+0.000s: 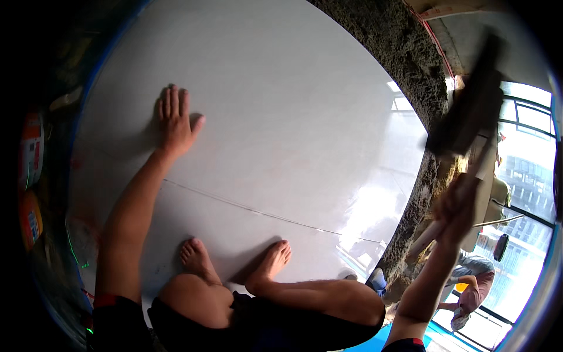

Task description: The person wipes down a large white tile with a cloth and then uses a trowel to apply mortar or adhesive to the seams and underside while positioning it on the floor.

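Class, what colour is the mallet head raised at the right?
The mallet head looks black, though blurred; the head view shows it.

Tall, dark-framed glass windows (535, 120) at right, daylight-bright; grey high-rise building (522, 167) outside; rough, dark, grainy floor strip (404, 53) nearer; smooth grey surface (519, 50) upper right.

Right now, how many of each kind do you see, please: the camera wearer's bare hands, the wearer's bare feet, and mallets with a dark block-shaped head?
Bare left hand and bare right hand: 2
Bare left foot and bare right foot: 2
Dark block-headed mallet, blurred: 1
Total: 5
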The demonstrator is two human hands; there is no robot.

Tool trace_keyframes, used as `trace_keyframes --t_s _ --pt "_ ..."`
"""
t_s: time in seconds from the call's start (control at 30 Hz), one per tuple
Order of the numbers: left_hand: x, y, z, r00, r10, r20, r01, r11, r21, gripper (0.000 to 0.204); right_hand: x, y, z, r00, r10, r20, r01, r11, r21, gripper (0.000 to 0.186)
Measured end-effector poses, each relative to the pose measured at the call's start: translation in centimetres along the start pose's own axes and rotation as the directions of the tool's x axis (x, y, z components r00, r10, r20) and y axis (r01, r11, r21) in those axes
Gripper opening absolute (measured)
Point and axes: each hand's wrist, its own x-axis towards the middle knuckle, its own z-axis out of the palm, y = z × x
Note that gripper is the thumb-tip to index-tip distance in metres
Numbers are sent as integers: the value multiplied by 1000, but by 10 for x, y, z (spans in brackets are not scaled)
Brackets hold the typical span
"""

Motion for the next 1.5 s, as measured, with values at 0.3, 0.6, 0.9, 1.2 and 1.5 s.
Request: trace_keyframes --t_s 0.3,0.6,0.9,1.2,1.5 --pt "115 45 22 999 -43 4 44 998 -33 72 22 293 38 931 320 -174 -362 758 -542 50" --pt "94 17 28 992 -111 -52 106 990 -89 68 118 54 -5 954 -66 -294 5 979 -205 53" --pt "120 49 23 992 -104 -77 91 984 -154 66 211 201 2 766 622 -159 -634 691 -347 50" --pt "116 41 24 996 -62 -59 56 994 -93 64 216 92 -59 788 -272 -552 50 922 -383 56" --pt "122 44 10 992 -118 42 120 991 -57 66 321 104 -48 814 542 -208 -579 732 -358 62"
